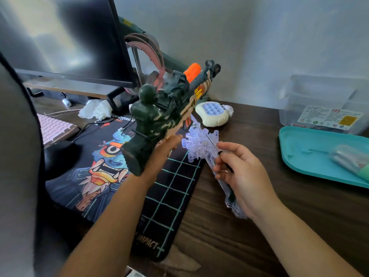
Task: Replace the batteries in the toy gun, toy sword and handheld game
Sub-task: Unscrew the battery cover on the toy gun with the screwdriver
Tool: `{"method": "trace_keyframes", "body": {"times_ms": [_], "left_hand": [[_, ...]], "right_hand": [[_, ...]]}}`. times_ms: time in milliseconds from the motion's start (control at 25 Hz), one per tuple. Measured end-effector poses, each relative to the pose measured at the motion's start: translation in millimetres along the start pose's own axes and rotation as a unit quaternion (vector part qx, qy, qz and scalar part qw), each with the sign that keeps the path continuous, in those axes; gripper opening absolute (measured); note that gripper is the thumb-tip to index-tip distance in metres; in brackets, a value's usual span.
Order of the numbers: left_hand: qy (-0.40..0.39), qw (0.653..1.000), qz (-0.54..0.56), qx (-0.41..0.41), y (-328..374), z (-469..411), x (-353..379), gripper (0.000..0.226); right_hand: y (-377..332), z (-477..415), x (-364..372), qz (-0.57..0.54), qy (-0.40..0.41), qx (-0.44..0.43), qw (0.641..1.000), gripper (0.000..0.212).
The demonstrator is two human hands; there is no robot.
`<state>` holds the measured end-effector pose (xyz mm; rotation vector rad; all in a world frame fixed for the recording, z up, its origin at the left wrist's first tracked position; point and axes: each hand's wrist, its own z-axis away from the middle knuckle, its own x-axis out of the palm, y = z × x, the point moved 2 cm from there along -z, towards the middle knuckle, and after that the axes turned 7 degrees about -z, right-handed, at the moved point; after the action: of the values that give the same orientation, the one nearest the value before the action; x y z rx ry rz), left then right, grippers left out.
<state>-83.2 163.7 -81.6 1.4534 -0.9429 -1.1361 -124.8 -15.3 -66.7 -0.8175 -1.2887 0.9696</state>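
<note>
My left hand [162, 150] grips the camouflage toy gun [171, 104] from below and holds it above the desk, its orange muzzle pointing up and away. A green soldier figure sits on its rear. My right hand [237, 172] pinches a thin screwdriver [216, 149], its tip aimed toward the gun. Under that hand lies the clear plastic toy sword [201, 145] on the desk, partly hidden. The cream handheld game [213, 113] with blue bubble buttons rests behind it.
A printed desk mat [111, 168] covers the wooden desk. A teal tray [311, 156] with wrapped items sits at right, a clear plastic box [323, 104] behind it. Monitor [65, 41], pink keyboard [54, 126], black mouse [61, 154] and crumpled tissue [95, 110] stand at left.
</note>
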Motion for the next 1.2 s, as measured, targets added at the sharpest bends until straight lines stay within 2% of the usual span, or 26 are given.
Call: {"method": "trace_keyframes", "body": {"times_ms": [40,120,160,240,360,440,560,680,800,920,1000,1080,1200], "left_hand": [[-0.011,1.0,-0.016,0.004,-10.3,-1.4,-3.4,0.01],[-0.026,0.998,-0.059,0.01,-31.0,-3.0,-8.8,0.034],[-0.035,0.996,-0.077,0.015,-35.6,-3.4,-10.5,0.037],[-0.039,0.994,-0.1,0.018,-34.9,-1.6,-9.8,0.031],[-0.002,0.983,-0.148,0.111,-30.5,1.0,-14.9,0.033],[-0.012,0.976,-0.166,0.142,-31.3,1.6,-16.3,0.033],[-0.028,0.981,-0.143,0.128,-21.8,6.7,-18.8,0.04],[0.033,0.983,-0.156,0.087,-17.2,11.8,-27.0,0.033],[0.045,0.992,-0.107,-0.044,-14.6,15.0,-33.4,0.021],[0.057,0.996,-0.021,-0.071,-8.5,11.6,-37.5,0.02],[0.062,0.995,0.05,-0.051,-1.8,9.7,-37.2,0.017],[0.03,0.991,0.131,-0.025,9.0,13.1,-30.3,0.008],[-0.062,0.967,0.246,-0.016,21.3,18.0,-5.5,0.015]], "right_hand": [[2.7,-0.2,0.9,0.008,0.0,-0.002,1.0,0.026],[4.1,0.5,0.5,0.024,0.001,-0.008,1.0,0.024],[3.5,0.0,-1.5,0.028,0.006,-0.011,1.0,0.024],[2.3,-0.2,-6.8,0.021,0.023,-0.012,0.999,0.023],[0.8,0.6,-8.5,0.012,0.035,-0.012,0.999,0.022],[2.6,0.7,-8.8,0.016,0.041,-0.012,0.999,0.022],[1.6,2.3,-10.3,0.02,0.039,-0.015,0.999,0.022],[-0.4,1.0,-12.7,0.03,0.039,-0.017,0.999,0.022],[2.9,-0.6,-12.9,0.03,0.039,-0.014,0.999,0.022],[3.0,0.2,-13.1,0.054,0.03,-0.029,0.998,0.022],[-2.2,-3.5,-19.6,0.141,0.057,-0.051,0.987,0.023],[-8.4,-12.6,-33.1,0.275,0.103,-0.069,0.953,0.025],[-10.4,-28.3,-60.1,0.448,0.141,-0.066,0.88,0.023]]}}
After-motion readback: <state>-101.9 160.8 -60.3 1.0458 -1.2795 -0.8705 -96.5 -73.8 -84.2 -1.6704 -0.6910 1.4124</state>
